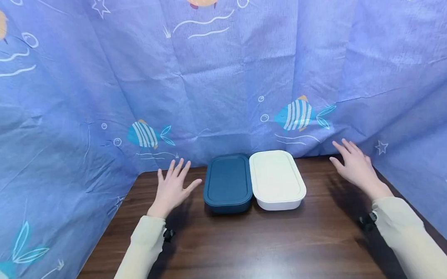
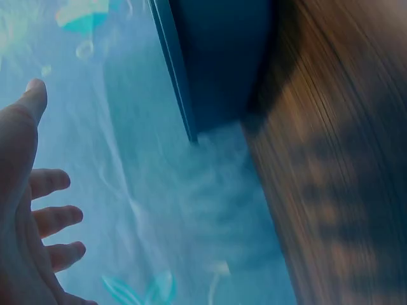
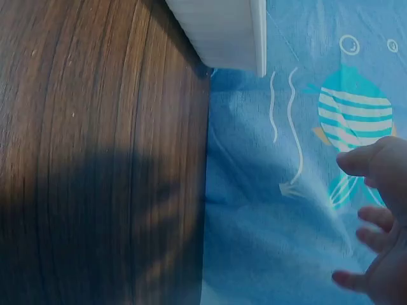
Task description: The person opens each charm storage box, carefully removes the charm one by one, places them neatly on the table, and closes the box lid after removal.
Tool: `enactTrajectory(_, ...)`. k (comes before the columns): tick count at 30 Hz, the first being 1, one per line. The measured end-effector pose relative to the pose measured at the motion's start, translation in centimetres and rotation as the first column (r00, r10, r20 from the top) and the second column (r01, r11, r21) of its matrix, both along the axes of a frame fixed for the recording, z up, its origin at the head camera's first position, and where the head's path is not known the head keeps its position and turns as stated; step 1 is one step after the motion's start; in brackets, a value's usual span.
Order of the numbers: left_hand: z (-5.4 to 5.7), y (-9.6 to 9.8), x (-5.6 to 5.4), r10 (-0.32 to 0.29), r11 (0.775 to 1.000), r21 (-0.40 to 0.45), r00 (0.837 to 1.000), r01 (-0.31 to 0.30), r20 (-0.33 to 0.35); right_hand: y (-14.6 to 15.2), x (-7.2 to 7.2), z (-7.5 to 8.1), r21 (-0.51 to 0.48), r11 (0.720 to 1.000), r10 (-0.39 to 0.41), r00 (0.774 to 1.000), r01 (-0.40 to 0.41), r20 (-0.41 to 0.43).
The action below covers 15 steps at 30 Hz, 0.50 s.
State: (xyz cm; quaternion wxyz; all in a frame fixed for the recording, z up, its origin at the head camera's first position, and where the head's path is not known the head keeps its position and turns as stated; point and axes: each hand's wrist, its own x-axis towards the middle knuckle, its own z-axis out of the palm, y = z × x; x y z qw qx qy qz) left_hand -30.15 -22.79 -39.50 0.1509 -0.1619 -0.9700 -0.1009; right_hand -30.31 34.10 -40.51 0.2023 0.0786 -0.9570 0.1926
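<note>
Two lidded rectangular boxes with rounded corners stand side by side at the back of the table, a dark blue box (image 1: 227,181) on the left and a white box (image 1: 277,176) on the right. My left hand (image 1: 172,189) hovers left of the blue box, fingers spread and holding nothing. In the left wrist view the blue box (image 2: 222,57) rises beyond that hand's thumb. Farther off to the right of the white box, my right hand (image 1: 356,167) is raised over the table with its fingers spread. The white box (image 3: 222,32) shows its side in the right wrist view.
The dark brown wooden table (image 1: 265,246) runs back to a blue curtain (image 1: 214,90) printed with fish, stars and wavy lines. That curtain also encloses the left and right sides. Both hands cast shadows on the tabletop.
</note>
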Motion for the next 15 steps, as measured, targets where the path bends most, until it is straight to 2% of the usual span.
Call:
enactTrajectory(4, 0.1, 2.2, 0.1, -0.09, 0.996, -0.001, 0.995, 0.09, -0.039, -0.8, -0.6, 0.2, 0.048, 0.995, 0.092, 0.991, -0.088, -0.093)
enactTrajectory(7, 0.0, 4.0, 0.2, -0.159, 0.987, -0.009, 0.985, 0.159, -0.068, -1.7, -1.1, 0.1, 0.071, 0.986, 0.157, 0.98, -0.149, -0.124)
enactTrajectory(10, -0.3, 5.8, 0.3, -0.224, 0.974, -0.018, 0.97, 0.224, -0.09, -2.6, -1.6, -0.2, 0.083, 0.977, 0.206, 0.97, -0.197, -0.127)
enactTrajectory(15, -0.7, 8.7, 0.4, -0.311, 0.95, -0.04, 0.946, 0.309, -0.092, -3.9, -1.9, -1.0, 0.103, 0.965, 0.251, 0.964, -0.242, -0.086)
